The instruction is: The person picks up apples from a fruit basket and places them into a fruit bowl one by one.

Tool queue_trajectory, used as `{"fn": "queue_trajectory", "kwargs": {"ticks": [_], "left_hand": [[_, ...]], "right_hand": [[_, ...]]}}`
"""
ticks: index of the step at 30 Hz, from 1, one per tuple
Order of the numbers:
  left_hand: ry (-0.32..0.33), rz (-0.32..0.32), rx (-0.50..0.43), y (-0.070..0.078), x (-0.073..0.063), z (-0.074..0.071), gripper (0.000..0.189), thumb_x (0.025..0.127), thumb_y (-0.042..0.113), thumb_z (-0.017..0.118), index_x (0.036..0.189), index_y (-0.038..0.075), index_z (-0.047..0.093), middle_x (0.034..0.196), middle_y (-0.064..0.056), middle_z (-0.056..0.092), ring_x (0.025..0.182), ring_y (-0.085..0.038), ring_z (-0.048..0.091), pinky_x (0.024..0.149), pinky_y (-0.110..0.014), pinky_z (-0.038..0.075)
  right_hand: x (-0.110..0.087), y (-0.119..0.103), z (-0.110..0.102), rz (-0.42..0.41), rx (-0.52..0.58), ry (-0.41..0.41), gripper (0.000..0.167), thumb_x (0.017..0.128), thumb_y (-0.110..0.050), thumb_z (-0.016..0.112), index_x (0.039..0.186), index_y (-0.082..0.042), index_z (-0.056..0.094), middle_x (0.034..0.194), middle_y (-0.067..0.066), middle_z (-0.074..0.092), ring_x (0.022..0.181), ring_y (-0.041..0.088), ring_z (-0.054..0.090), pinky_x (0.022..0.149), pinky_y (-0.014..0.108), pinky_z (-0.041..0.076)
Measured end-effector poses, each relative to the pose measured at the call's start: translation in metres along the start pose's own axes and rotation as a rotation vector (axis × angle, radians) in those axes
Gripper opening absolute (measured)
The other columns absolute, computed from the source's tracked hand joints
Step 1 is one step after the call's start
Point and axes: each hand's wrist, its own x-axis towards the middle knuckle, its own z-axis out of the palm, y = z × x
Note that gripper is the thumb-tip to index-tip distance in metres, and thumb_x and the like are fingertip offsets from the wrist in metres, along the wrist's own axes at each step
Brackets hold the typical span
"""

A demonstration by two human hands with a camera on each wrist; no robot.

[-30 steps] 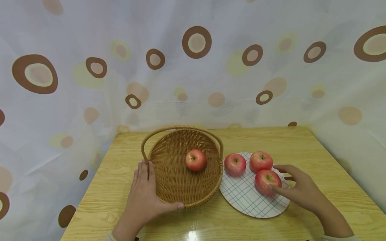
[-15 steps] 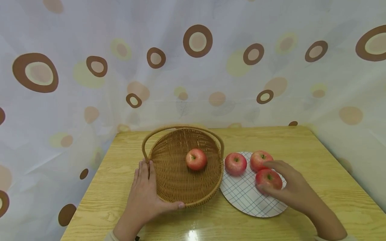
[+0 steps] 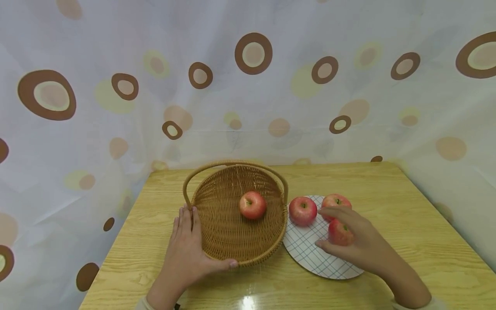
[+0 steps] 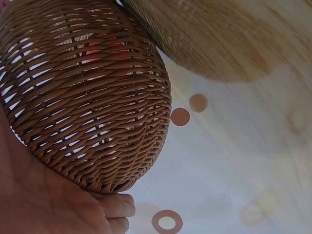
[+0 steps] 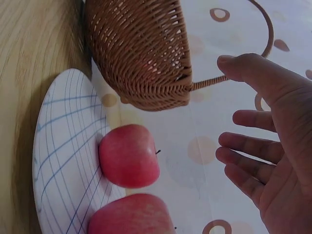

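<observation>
A wicker basket (image 3: pixel 218 234) with an arched handle stands left of centre, one red apple (image 3: pixel 252 205) inside. My left hand (image 3: pixel 186 258) rests against its near left side, fingers straight along the rim and thumb stretched out at the front. On a white plate with blue checks (image 3: pixel 310 256), several apples lie: one at the left (image 3: pixel 303 211), one at the back (image 3: pixel 334 200) and one nearer me (image 3: pixel 338 234), partly covered by my right hand (image 3: pixel 362 239). That hand is over the plate with thumb and fingers spread, nothing between them in the right wrist view.
All this stands on a wooden table (image 3: pixel 131 241). A pale curtain (image 3: pixel 217 107) patterned with brown and yellow circles surrounds its back and sides. The plate's left edge sits right beside the basket.
My right hand has moved left from the plate's right edge, passing over the nearest apple. The left hand and basket stay where they were.
</observation>
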Motion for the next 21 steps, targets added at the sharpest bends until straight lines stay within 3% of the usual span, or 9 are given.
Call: {"fn": "queue_trajectory", "kwargs": {"ticks": [8, 15, 21], "left_hand": [[0.014, 0.015, -0.002, 0.000, -0.002, 0.001, 0.163, 0.060, 0.102, 0.067, 0.166, -0.010, 0.014, 0.173, -0.036, 0.002, 0.164, -0.049, 0.003, 0.131, -0.065, 0.016], [0.006, 0.001, -0.004, 0.000, 0.000, 0.001, 0.166, 0.056, 0.104, 0.066, 0.166, -0.009, 0.013, 0.173, -0.034, 0.000, 0.164, -0.048, 0.002, 0.132, -0.064, 0.015], [0.010, -0.001, -0.005, -0.001, 0.001, 0.002, 0.166, 0.056, 0.102, 0.069, 0.167, -0.008, 0.012, 0.174, -0.033, -0.001, 0.165, -0.047, 0.001, 0.133, -0.063, 0.014]], "right_hand": [[0.007, -0.012, 0.010, -0.048, 0.006, -0.039, 0.069, 0.076, -0.028, 0.099, 0.137, -0.020, 0.068, 0.139, -0.006, 0.067, 0.130, 0.007, 0.058, 0.111, 0.002, 0.032], [0.015, -0.022, 0.021, -0.152, 0.063, -0.046, 0.071, 0.074, -0.020, 0.099, 0.138, -0.021, 0.068, 0.140, -0.002, 0.067, 0.129, 0.011, 0.062, 0.111, 0.006, 0.040], [0.022, -0.031, 0.028, -0.175, 0.032, -0.062, 0.065, 0.078, -0.028, 0.097, 0.137, -0.018, 0.070, 0.138, -0.007, 0.068, 0.126, 0.015, 0.067, 0.110, 0.007, 0.042]]}}
